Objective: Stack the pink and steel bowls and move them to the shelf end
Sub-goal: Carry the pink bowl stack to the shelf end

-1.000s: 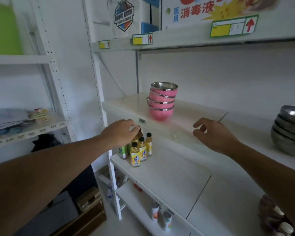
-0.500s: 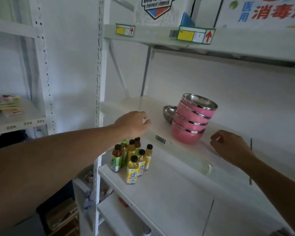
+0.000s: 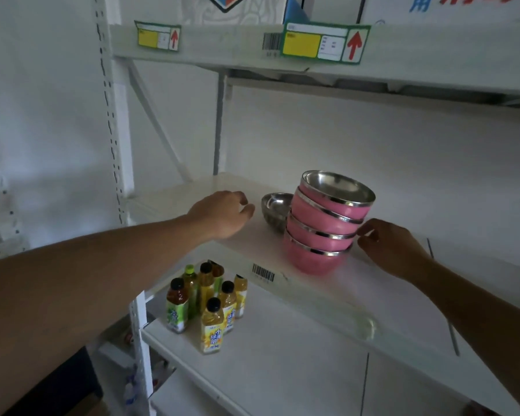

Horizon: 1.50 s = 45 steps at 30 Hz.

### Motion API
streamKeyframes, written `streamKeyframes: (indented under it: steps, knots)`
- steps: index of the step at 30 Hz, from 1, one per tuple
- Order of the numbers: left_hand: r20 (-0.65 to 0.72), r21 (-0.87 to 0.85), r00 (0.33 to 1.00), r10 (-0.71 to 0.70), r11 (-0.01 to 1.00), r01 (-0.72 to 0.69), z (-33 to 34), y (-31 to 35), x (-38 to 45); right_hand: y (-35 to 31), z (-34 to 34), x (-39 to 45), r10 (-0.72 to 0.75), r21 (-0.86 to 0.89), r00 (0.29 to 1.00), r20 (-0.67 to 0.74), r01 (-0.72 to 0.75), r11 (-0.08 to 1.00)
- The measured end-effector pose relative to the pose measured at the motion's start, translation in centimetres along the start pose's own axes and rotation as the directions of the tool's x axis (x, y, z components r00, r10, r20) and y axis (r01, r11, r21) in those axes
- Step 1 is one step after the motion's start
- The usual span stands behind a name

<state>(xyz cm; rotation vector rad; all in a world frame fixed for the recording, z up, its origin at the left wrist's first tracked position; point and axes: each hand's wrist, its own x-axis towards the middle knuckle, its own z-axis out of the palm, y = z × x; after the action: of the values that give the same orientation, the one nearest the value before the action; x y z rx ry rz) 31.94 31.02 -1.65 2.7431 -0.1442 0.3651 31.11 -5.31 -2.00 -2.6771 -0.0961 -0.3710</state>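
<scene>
A leaning stack of several pink bowls (image 3: 321,232) with steel rims stands on the white middle shelf (image 3: 174,199). Behind its left side sits a small steel bowl (image 3: 275,207), partly hidden by the stack. My left hand (image 3: 222,214) hovers over the shelf just left of the steel bowl, fingers curled and apart, holding nothing. My right hand (image 3: 394,250) is at the stack's right side, fingertips touching or nearly touching the steel rims, without a clear grip.
Several juice bottles (image 3: 210,304) stand on the lower shelf under my left arm. A barcode sticker (image 3: 263,273) marks the shelf's front edge. The upper shelf (image 3: 312,52) with yellow price tags overhangs the bowls. A white upright (image 3: 114,115) bounds the shelf's left end.
The camera has come closer and swung left. Both hands rose from the shelf's front edge onto the shelf: the left toward the steel bowl, the right up to the pink stack's side.
</scene>
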Motion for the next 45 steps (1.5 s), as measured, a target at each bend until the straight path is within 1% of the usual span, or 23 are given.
streamKeyframes:
  steps: [4,7,13,15,18,21,24,28,30,31,33,36,38,41,43,45]
  knots:
    - [0.006,0.112,1.000,0.008,0.994,-0.008,-0.7,0.5,0.7,0.4,-0.4,1.7,-0.002,0.026,1.000,0.030,0.002,1.000]
    - [-0.014,0.137,1.000,0.015,0.990,-0.013,-1.1,0.4,1.1,0.1,-0.4,3.0,-0.025,0.046,0.999,0.027,0.024,0.999]
    - [0.001,0.082,0.999,0.033,0.996,-0.033,0.1,-0.2,2.1,-0.7,0.6,3.2,-0.002,0.023,1.000,-0.011,0.002,1.000]
    - [-0.004,0.053,0.998,0.055,0.997,-0.055,0.3,-0.4,2.8,-0.9,0.7,2.8,0.024,0.018,1.000,-0.016,-0.024,1.000]
    - [-0.009,0.024,0.995,0.102,0.995,-0.101,0.5,-0.8,4.1,-1.6,0.4,1.9,0.079,-0.043,0.997,0.010,-0.078,0.996]
    - [-0.007,-0.043,0.994,0.109,0.993,-0.109,0.5,-1.0,5.6,-2.3,0.0,1.1,0.133,-0.052,0.991,-0.010,-0.133,0.990]
    - [0.013,-0.074,0.991,0.134,0.988,-0.132,0.8,-0.8,7.0,-2.9,-0.1,0.4,0.177,-0.052,0.984,-0.026,-0.178,0.983]
    - [0.075,0.036,0.978,0.196,0.979,-0.199,0.9,-0.1,8.1,-4.0,-0.1,-0.7,0.162,-0.176,0.986,-0.027,-0.164,0.971]
    - [0.148,0.059,0.974,0.172,0.981,-0.183,0.8,0.4,8.6,-4.1,0.1,-0.9,0.142,-0.189,0.989,-0.042,-0.147,0.971]
    - [0.188,0.045,0.970,0.151,0.986,-0.162,0.8,0.7,8.9,-4.0,0.2,-0.9,0.133,-0.202,0.990,-0.045,-0.139,0.969]
    - [0.271,-0.047,0.958,0.096,0.995,-0.086,0.9,1.6,9.4,-3.8,0.2,-1.0,0.132,-0.210,0.990,-0.048,-0.139,0.968]
    - [0.357,-0.245,0.934,-0.025,0.962,0.120,1.3,2.9,9.4,-3.6,0.1,-1.2,0.146,-0.191,0.987,-0.060,-0.155,0.969]
    - [0.341,-0.363,0.937,-0.070,0.910,0.200,1.6,3.2,9.3,-3.6,-0.2,-1.3,0.166,-0.162,0.983,-0.073,-0.176,0.971]
    - [0.315,-0.533,0.946,-0.082,0.809,0.248,1.5,2.8,9.2,-3.7,-0.6,-1.5,0.199,-0.095,0.976,-0.089,-0.207,0.974]
    - [0.307,-0.576,0.948,-0.082,0.777,0.254,1.2,2.0,9.2,-3.6,-0.6,-1.5,0.194,-0.084,0.977,-0.091,-0.202,0.976]
    - [0.294,-0.589,0.952,-0.086,0.769,0.251,0.9,0.9,9.1,-3.4,-0.4,-1.5,0.183,-0.092,0.979,-0.089,-0.191,0.977]
